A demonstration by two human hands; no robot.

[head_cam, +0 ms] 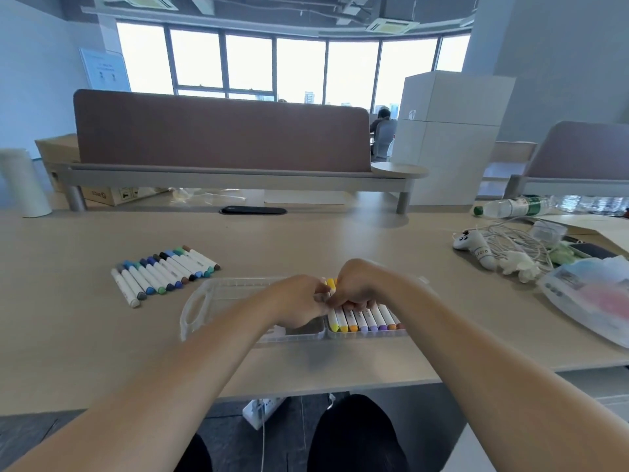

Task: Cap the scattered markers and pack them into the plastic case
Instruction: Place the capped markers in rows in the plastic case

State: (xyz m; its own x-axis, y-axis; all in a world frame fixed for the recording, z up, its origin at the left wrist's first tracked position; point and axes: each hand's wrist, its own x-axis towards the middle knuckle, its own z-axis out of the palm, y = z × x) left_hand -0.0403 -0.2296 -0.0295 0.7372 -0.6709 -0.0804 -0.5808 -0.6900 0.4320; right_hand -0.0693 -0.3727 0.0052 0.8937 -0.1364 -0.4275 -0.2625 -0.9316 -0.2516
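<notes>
A clear plastic case [218, 294] with a handle on its left end lies on the desk in front of me. Its right half holds a row of white markers [366, 320] with yellow, orange and purple caps. Both my hands meet over the middle of the case. My left hand [296, 301] and my right hand [354, 286] have curled fingers that pinch a yellow-capped marker [332, 284] at the left end of the row. The case's left half looks mostly bare. A second row of capped markers [163, 274] in blue, green, grey and brown lies on the desk to the left.
A brown divider panel [221, 131] stands behind the desk [340, 240]. At the right lie a white controller [471, 245], tangled cables [514, 238], a plastic bag [592, 294] and a water bottle [514, 206] on its side. A white cylinder [23, 182] stands at the far left.
</notes>
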